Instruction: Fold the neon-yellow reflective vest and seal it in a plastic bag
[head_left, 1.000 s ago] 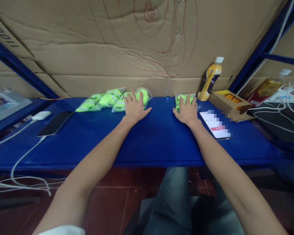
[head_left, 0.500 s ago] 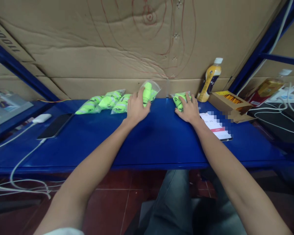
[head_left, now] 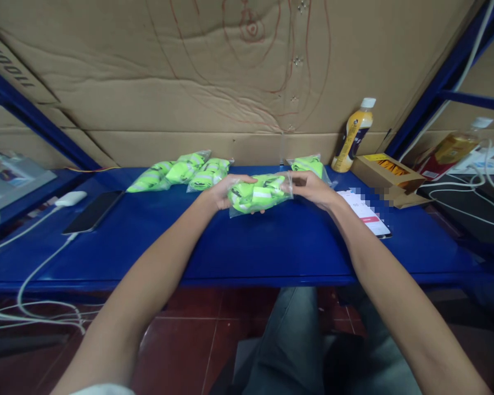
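Note:
A clear plastic bag (head_left: 258, 195) with rolled neon-green fabric and pale reflective strips inside is held up over the blue table (head_left: 267, 247). My left hand (head_left: 225, 193) is closed on its left end, thumb on top and fingertips showing beneath. At its right end, my right hand (head_left: 310, 188) pinches the loose plastic edge. Just behind my right hand another bag of green fabric (head_left: 308, 164) lies on the table, partly covered by the hand. Further left, behind my left hand, several similar bags (head_left: 187, 167) lie in a row.
A yellow drink bottle (head_left: 354, 134) and an open cardboard box (head_left: 389, 175) stand at the back right. A lit phone (head_left: 364, 214) lies beside my right wrist. On the left are a dark phone (head_left: 94, 211), a white charger (head_left: 69, 199) and cables. Cardboard (head_left: 189, 104) walls the back.
My left hand has brought one bag of green fabric forward from the back row. My right hand has left the bag at the right and now grips the held bag's edge.

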The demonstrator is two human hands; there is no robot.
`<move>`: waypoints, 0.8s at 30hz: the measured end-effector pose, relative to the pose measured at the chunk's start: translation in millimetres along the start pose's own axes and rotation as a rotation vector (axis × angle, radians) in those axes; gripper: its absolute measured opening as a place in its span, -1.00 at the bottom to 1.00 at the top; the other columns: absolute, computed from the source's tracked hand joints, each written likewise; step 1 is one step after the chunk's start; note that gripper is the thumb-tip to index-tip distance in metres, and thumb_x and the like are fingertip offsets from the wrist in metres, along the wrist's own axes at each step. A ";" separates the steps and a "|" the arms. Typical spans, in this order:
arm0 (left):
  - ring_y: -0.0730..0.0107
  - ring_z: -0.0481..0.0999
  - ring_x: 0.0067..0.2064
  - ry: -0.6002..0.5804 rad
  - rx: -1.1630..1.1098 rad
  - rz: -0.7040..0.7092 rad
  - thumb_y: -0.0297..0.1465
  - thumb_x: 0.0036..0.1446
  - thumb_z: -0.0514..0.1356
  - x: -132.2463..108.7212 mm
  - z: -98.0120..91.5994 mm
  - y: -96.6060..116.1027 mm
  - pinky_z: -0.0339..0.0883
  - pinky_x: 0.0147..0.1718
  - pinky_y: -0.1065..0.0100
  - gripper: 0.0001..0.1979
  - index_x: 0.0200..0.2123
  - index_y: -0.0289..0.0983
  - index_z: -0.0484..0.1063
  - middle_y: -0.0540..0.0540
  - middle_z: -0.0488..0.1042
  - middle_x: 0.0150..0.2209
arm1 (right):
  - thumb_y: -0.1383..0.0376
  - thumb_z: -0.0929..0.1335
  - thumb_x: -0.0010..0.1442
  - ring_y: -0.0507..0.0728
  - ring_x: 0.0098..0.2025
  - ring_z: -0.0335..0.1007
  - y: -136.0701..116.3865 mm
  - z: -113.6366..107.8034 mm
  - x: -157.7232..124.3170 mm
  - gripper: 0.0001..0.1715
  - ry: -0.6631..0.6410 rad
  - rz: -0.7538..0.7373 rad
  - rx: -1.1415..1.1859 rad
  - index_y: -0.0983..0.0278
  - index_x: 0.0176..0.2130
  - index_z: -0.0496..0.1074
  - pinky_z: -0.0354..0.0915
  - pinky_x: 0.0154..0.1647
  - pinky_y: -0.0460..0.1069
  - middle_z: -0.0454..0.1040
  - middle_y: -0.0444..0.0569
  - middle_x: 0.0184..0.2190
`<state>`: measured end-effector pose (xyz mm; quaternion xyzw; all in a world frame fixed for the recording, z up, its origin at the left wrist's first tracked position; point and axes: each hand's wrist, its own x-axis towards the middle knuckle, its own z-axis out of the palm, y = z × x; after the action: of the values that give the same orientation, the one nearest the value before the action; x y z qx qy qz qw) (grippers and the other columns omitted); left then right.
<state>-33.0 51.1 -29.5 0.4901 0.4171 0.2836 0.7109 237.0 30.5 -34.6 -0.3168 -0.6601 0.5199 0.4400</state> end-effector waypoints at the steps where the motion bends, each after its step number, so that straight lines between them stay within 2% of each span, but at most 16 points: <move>1: -0.46 0.75 -0.11 0.026 -0.003 -0.009 -0.20 -0.10 0.46 0.9 -0.4 -1.3 0.64 -0.29 -0.20 -0.53 -0.08 -0.26 0.67 -0.44 0.72 -0.17 | 0.13 0.74 -0.16 0.12 -0.22 0.59 0.3 -0.8 -1.4 -0.38 -0.049 0.047 -0.004 0.20 -0.07 0.76 0.51 0.01 0.06 0.74 -0.10 -0.25; 3: -0.47 0.75 -0.16 0.052 0.002 -0.039 -0.15 -0.05 0.45 2.0 0.7 -2.3 0.63 -0.27 -0.27 -0.54 -0.10 -0.25 0.67 -0.42 0.72 -0.21 | 0.21 0.75 -0.21 0.11 -0.22 0.60 1.4 -0.4 -2.4 -0.34 -0.133 0.112 -0.008 0.20 -0.06 0.75 0.52 0.00 0.05 0.75 -0.11 -0.25; 6: -0.45 0.74 -0.29 -0.026 0.032 -0.107 0.01 0.04 0.38 0.8 5.4 0.0 0.62 -0.36 -0.27 -0.51 -0.17 -0.28 0.68 -0.45 0.70 -0.28 | 0.21 0.73 -0.21 0.13 -0.20 0.62 4.1 7.0 -0.1 -0.36 -0.228 0.118 -0.022 0.20 -0.08 0.73 0.53 0.02 0.07 0.75 -0.13 -0.21; 8: -0.35 0.74 -0.34 -0.096 0.038 -0.133 0.05 0.13 0.31 -2.3 9.5 3.3 0.62 -0.43 -0.16 -0.47 -0.15 -0.31 0.68 -0.43 0.70 -0.32 | 0.17 0.70 -0.14 0.14 -0.23 0.61 6.9 13.2 2.6 -0.47 -0.183 0.067 -0.102 0.23 -0.14 0.70 0.53 -0.01 0.08 0.73 -0.12 -0.23; 11: -0.20 0.74 -0.37 -0.133 0.026 -0.137 -0.02 0.28 0.20 -9.1 13.4 8.7 0.63 -0.46 -0.01 -0.46 -0.02 -0.38 0.65 -0.37 0.70 -0.34 | 0.12 0.64 -0.01 0.18 -0.22 0.60 11.1 17.9 5.2 -0.58 -0.057 -0.010 -0.323 0.30 -0.19 0.67 0.51 -0.03 0.11 0.70 -0.06 -0.26; 13: -0.11 0.75 -0.35 -0.089 -0.002 -0.078 -0.13 0.31 0.21 -13.3 12.4 11.3 0.66 -0.38 0.03 -0.51 0.05 -0.42 0.63 -0.33 0.72 -0.32 | 0.08 0.63 0.04 0.26 -0.07 0.63 12.8 18.0 5.7 -0.45 -0.069 -0.077 -0.381 0.30 -0.03 0.67 0.50 0.11 0.17 0.72 0.02 -0.08; 15: -0.02 0.76 -0.30 -0.019 -0.033 -0.001 -0.23 0.26 0.27 -16.2 8.6 12.6 0.68 -0.26 0.07 -0.54 0.09 -0.43 0.62 -0.29 0.73 -0.27 | 0.04 0.63 0.07 0.32 0.17 0.59 13.4 18.9 6.2 -0.23 -0.123 -0.159 -0.360 0.26 0.19 0.61 0.42 0.32 0.23 0.65 0.10 0.17; 17: 0.04 0.76 -0.26 0.023 -0.031 0.051 -0.31 0.19 0.33 -18.0 4.2 12.8 0.68 -0.17 0.13 -0.51 0.14 -0.44 0.62 -0.28 0.75 -0.22 | 0.02 0.63 0.07 0.35 0.29 0.52 13.0 23.1 7.4 -0.12 -0.153 -0.212 -0.352 0.23 0.29 0.55 0.34 0.42 0.27 0.59 0.14 0.28; 21: 0.11 0.77 -0.16 -0.031 0.059 0.067 -0.37 0.14 0.39 -20.4 2.5 11.6 0.64 -0.11 0.23 -0.42 0.23 -0.39 0.59 -0.24 0.76 -0.08 | -0.01 0.65 0.05 0.33 0.28 0.55 10.6 37.4 9.7 -0.24 -0.198 -0.280 -0.264 0.19 0.17 0.64 0.37 0.41 0.22 0.64 0.09 0.22; 24: 0.12 0.76 -0.13 -0.069 0.112 0.047 -0.28 0.19 0.40 -22.3 6.6 11.3 0.65 -0.11 0.25 -0.42 0.26 -0.31 0.58 -0.21 0.75 -0.01 | 0.00 0.70 -0.06 0.29 0.06 0.65 9.4 40.5 9.6 -0.36 -0.135 -0.262 -0.260 0.23 -0.04 0.72 0.50 0.18 0.15 0.74 0.03 -0.01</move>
<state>-38.2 33.9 -10.8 0.5483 0.3961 0.2592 0.6894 195.8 24.9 -44.2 -0.2466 -0.7853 0.3887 0.4139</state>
